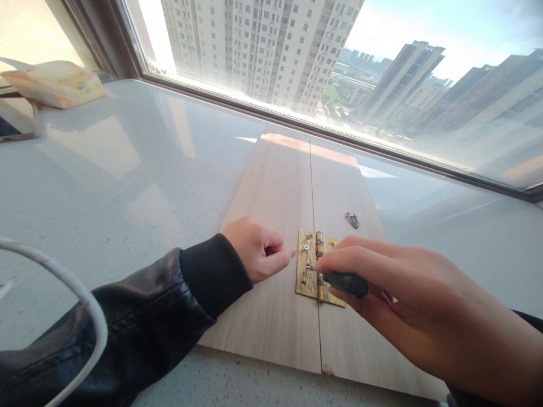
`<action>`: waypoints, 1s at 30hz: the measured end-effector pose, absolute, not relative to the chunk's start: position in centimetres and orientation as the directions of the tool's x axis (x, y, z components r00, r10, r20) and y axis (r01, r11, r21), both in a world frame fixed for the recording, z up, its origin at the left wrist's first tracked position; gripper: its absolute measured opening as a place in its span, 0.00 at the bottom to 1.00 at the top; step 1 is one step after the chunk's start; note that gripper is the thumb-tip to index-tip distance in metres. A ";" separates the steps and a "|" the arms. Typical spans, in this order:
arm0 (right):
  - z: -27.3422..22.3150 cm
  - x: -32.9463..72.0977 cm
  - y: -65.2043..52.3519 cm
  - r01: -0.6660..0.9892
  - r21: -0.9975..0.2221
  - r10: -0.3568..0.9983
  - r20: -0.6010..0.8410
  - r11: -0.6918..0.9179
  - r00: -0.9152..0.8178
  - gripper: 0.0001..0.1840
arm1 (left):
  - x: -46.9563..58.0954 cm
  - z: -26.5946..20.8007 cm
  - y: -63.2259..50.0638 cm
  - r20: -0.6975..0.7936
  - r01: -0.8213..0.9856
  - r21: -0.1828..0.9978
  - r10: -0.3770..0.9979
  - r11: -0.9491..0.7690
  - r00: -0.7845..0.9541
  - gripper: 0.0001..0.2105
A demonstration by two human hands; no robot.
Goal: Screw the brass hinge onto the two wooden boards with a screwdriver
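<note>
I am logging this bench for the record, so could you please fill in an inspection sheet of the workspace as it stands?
Surface: pale speckled window ledge, glossy, in strong sunlight.
Job's things: two wooden boards lie edge to edge; a brass hinge spans their seam, with at least one screw in its left leaf.
Clutter: small pile of loose screws on the right board; a tan packet at far left.
Hands: left hand rests on the left board, fingertip beside the hinge; right hand grips a dark-handled screwdriver, tip at the hinge.
Cables: a white cable loops at lower left.
Surroundings: large window onto high-rise buildings.
</note>
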State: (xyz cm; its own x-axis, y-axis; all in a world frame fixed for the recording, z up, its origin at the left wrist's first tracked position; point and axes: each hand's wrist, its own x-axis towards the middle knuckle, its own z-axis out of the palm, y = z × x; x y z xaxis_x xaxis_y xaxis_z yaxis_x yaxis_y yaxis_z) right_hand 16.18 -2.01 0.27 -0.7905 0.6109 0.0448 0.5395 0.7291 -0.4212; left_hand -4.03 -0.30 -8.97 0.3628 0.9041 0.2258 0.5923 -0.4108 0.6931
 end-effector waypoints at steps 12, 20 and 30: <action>-0.9 16.3 -2.2 0.728 -0.067 0.723 0.210 0.683 -0.659 0.11 | -4.0 -8.7 -0.3 0.200 0.590 0.699 0.904 -0.403 0.379 0.20; 0.3 16.3 -1.5 0.543 -0.472 0.617 0.004 0.695 -0.787 0.11 | -3.9 -8.9 -0.4 0.220 0.590 0.706 0.913 -0.391 0.342 0.20; -0.8 16.3 -2.0 0.659 -0.230 0.697 0.187 0.716 -0.692 0.03 | -3.8 -8.9 -0.4 0.232 0.588 0.706 0.913 -0.396 0.336 0.20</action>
